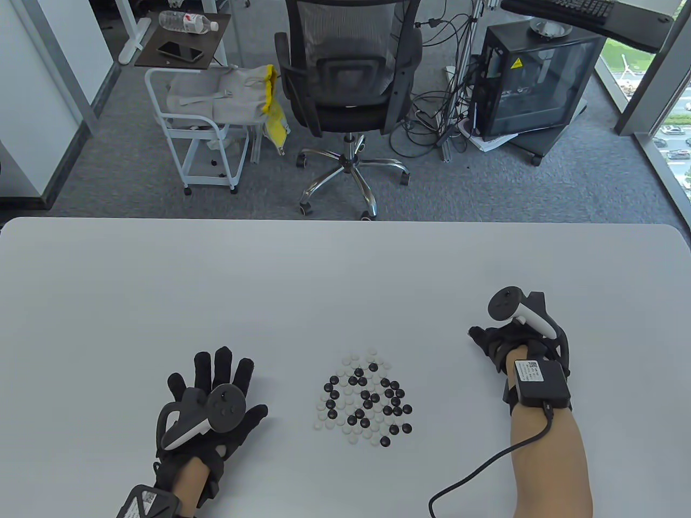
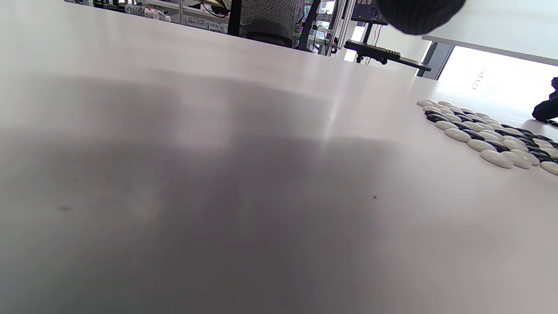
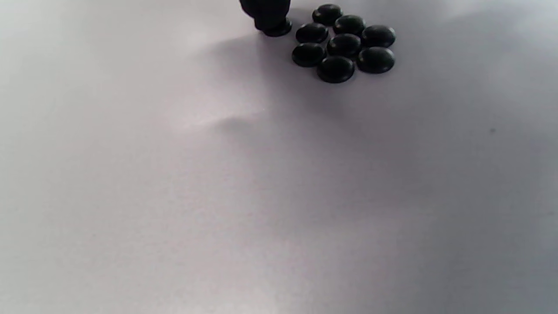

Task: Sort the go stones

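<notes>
While the mixed stone pile [image 1: 367, 398] lies on the table [image 1: 345, 270] between both hands, left hand [image 1: 216, 410] flat, fingers spread, right hand [image 1: 513, 340] fingertip [image 3: 268, 15] touching one black stone [image 3: 277, 29], grip unclear, seven black stones [image 3: 344, 43] clustered beside it

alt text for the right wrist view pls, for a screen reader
A tight cluster of black Go stones lies on a pale table near the top of the frame. A gloved fingertip of the right hand comes down from the top edge onto one more black stone just left of the cluster.
</notes>
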